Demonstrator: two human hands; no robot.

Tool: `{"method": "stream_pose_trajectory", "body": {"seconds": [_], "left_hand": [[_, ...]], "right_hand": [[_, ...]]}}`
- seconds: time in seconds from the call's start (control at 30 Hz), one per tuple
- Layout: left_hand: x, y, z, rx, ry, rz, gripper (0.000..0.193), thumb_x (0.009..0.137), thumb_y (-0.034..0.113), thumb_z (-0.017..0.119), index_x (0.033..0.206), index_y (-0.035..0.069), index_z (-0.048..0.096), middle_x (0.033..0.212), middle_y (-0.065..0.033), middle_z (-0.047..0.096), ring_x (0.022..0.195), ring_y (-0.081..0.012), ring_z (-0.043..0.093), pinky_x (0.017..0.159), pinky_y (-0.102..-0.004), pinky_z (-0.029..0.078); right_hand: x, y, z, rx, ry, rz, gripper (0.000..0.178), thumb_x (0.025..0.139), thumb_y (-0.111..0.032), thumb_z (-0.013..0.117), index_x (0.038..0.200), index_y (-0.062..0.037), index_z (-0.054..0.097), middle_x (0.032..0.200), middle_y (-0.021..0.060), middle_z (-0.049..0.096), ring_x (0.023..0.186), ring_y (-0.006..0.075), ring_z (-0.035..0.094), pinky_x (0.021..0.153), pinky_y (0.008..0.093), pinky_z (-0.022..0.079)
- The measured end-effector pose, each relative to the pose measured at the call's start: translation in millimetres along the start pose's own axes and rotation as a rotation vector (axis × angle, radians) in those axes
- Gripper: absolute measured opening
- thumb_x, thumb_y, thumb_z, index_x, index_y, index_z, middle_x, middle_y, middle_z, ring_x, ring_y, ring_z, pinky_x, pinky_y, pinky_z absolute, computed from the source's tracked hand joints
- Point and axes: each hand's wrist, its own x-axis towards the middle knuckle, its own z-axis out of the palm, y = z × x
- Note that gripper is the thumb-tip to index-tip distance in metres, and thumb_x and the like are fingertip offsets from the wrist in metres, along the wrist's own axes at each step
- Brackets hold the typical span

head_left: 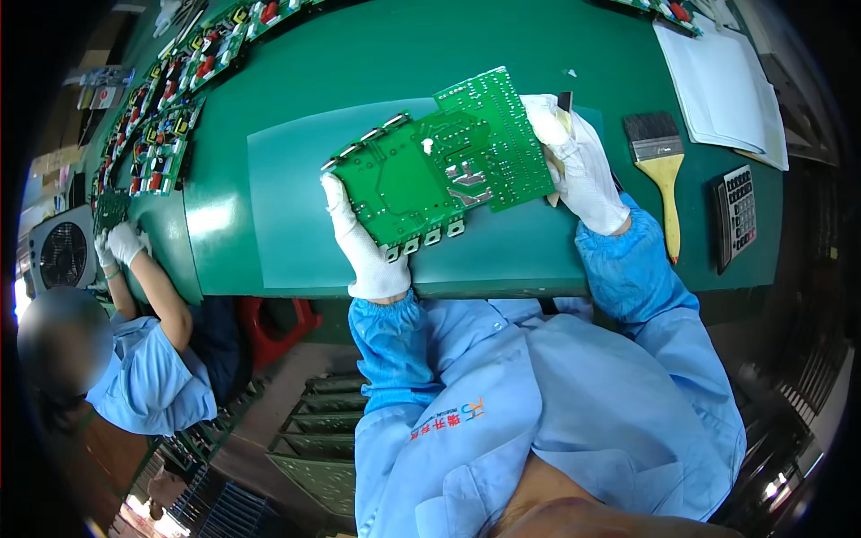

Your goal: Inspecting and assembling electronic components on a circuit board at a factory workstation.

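Note:
A green circuit board [395, 175] is held up, tilted, above the table, its solder side with silvery patches facing me. Metal tabs stick out along its lower edge and its upper left edge. My left hand [359, 242], in a white glove, grips the board's left end. At the right end, my gloved right hand [578, 166] is closed by the board's edge. A slim object with a dark flat end [565, 100] also sticks out of the right hand; its kind I cannot make out.
A yellow-handled brush [659, 157], a calculator [737, 215] and white papers [722, 94] lie at the right. Several populated circuit boards [166, 143] line the far left. A co-worker's gloved hands [121, 244] work at the left beside a fan [63, 251]. A red stool [278, 332] stands below.

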Motion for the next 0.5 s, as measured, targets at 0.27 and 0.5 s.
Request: {"method": "stream_pose_trajectory", "body": {"seconds": [0.27, 0.5], "left_hand": [[-4, -1, 2, -0.029, -0.057, -0.029, 0.042, 0.098, 0.039, 0.045, 0.126, 0.009, 0.052, 0.121, -0.0066, 0.057, 0.108, -0.0205, 0.056, 0.094, -0.0362, 0.045], [-3, -1, 1, -0.015, -0.07, 0.002, 0.039, 0.098, 0.039, 0.046, 0.125, 0.01, 0.052, 0.121, -0.0053, 0.057, 0.105, -0.0188, 0.057, 0.09, -0.0347, 0.048]], "right_hand": [[-10, -23, 5, 0.05, -0.021, 0.004, 0.038, 0.091, -0.038, 0.057, 0.11, -0.0052, 0.058, 0.061, -0.0045, 0.037, 0.047, 0.0035, 0.029, 0.043, 0.0214, 0.024], [-12, -25, 6, 0.032, -0.005, 0.033, 0.04, 0.092, -0.039, 0.056, 0.113, -0.0053, 0.058, 0.061, -0.0047, 0.037, 0.048, 0.0036, 0.028, 0.044, 0.0221, 0.023]]}}
